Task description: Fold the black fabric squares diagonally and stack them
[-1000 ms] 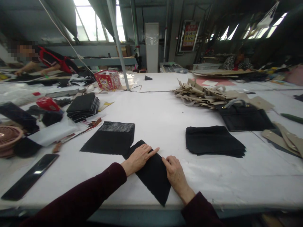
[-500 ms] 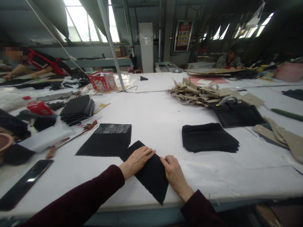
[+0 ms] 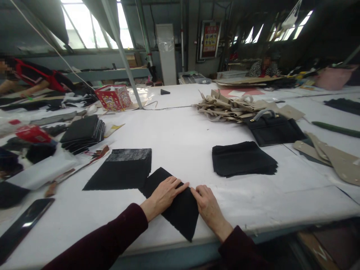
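Observation:
A dark piece of black fabric point(image 3: 182, 213) lies slantwise at the front of the white table, one corner pointing toward me. My left hand point(image 3: 165, 194) rests on it with fingers stretched along its upper edge. At the right end of that edge, the thumb and fingertips of my right hand point(image 3: 208, 205) pinch the fabric. Touching or slightly overlapping its left corner is another black piece point(image 3: 120, 173) with a greyish, speckled strip along its far side. To the right sits a stack of black fabric pieces point(image 3: 243, 159).
Beige straps and pieces point(image 3: 225, 107) are heaped at the back beside a black bag point(image 3: 274, 129) with a handle. Leftward are a folded black stack point(image 3: 83, 131), a red box point(image 3: 114, 98) and a phone point(image 3: 25, 225). A slanted pole point(image 3: 125, 60) rises behind. Co-workers sit or bend farther off.
The camera view has turned a little to the right. My left fingers have slid slightly right along the fabric's edge, toward my right hand. My right hand keeps its place at the edge.

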A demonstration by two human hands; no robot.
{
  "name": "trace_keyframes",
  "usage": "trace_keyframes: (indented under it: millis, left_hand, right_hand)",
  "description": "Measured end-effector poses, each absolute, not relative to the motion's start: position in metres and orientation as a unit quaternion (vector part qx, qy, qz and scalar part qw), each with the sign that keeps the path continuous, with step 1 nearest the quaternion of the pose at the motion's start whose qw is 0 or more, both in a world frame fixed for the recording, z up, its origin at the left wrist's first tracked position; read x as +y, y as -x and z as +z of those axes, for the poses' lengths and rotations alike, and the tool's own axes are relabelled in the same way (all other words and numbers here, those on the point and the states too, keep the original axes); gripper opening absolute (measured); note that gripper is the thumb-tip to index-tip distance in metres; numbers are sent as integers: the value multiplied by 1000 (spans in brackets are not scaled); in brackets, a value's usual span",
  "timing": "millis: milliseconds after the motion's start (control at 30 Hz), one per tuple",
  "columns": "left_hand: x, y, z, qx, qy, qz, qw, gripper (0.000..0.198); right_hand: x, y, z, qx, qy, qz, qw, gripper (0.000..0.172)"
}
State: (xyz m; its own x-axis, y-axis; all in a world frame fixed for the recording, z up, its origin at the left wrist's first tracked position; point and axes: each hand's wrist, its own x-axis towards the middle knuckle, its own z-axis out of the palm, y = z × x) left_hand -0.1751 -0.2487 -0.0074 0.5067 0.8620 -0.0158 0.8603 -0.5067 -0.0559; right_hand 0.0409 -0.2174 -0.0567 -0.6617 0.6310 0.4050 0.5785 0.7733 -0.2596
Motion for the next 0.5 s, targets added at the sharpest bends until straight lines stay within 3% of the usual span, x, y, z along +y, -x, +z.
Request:
trace_keyframes:
  millis: [167, 367, 500]
  left_hand:
    - [-249, 168, -8, -494, 868, 31, 35, 69]
    - [-248, 165, -17, -482, 876, 9, 13, 56]
    - [-249, 162, -19, -480, 877, 23, 12, 63]
  right_hand:
    - [-219, -45, -56, -913, 336, 43, 229, 30]
    - [-222, -47, -49, -920, 342, 20, 192, 31]
    - [-225, -49, -43, -921, 349, -14, 173, 33]
